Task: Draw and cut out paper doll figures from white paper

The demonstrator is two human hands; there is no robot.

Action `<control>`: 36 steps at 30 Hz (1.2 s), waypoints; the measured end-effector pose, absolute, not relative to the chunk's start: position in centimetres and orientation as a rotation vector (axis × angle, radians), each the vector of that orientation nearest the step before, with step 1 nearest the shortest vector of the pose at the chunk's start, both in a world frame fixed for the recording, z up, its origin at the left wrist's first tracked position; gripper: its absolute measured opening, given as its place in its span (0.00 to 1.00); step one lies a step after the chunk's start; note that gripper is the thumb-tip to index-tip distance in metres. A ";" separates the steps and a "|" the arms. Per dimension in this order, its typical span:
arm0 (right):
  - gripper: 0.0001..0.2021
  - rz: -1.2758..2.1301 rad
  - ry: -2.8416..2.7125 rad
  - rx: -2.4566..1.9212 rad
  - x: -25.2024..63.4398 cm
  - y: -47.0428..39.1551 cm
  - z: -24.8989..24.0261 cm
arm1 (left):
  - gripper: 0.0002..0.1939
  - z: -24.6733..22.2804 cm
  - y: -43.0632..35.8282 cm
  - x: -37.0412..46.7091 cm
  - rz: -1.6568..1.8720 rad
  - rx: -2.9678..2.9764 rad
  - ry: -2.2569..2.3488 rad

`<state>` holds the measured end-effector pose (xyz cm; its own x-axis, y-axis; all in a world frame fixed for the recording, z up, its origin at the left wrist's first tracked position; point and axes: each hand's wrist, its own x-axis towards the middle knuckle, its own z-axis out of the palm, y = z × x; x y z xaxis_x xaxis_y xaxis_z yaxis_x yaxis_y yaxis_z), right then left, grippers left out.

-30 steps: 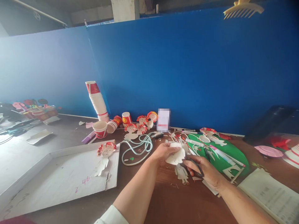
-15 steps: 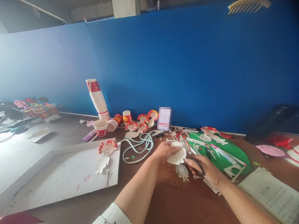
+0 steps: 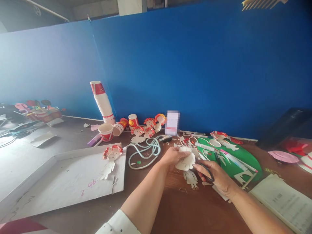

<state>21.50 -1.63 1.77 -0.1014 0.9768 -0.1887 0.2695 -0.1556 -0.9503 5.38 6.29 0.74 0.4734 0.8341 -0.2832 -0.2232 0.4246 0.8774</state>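
Between thumb and fingers my left hand [image 3: 172, 157] pinches a piece of white paper [image 3: 185, 161] with drawn lines on it. My right hand [image 3: 214, 175] is closed round the black handles of a pair of scissors [image 3: 209, 173], held at the paper's right edge; the blades are mostly hidden. Just below the held paper, a cut-out paper figure [image 3: 190, 179] lies on the brown table. To the right of my hands is a green round sheet [image 3: 252, 162] bearing markers and white paper scraps.
A white cardboard tray [image 3: 60, 187] at left carries a paper doll [image 3: 112, 156] with a red fringed head. Behind are a coiled pale cable [image 3: 146, 152], paper cups [image 3: 106, 131], a tall cup stack [image 3: 104, 105] and more dolls [image 3: 137, 131]. A booklet [image 3: 282, 198] lies at right.
The view has shifted very slightly. Both hands keep almost the same pose, with the paper and the scissors still held close together.
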 end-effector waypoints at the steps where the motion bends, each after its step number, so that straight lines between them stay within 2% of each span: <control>1: 0.19 1.301 -1.415 -1.478 21.5 -1.6 1.7 | 0.19 0.7 6.3 5.4 0.766 0.891 0.819; 12: 0.20 1.317 -1.396 -1.484 21.5 -1.6 1.8 | 0.17 0.1 6.3 5.9 0.789 0.865 0.759; 36: 0.17 1.223 -1.423 -1.483 21.5 -1.4 0.6 | 0.21 -0.6 6.2 6.5 0.843 0.893 0.851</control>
<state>21.54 -1.36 0.63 -0.0661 0.9874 -0.1436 0.2899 -0.1187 -0.9497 6.54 6.18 -0.55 0.4067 0.8769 -0.2562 -0.2481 0.3759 0.8928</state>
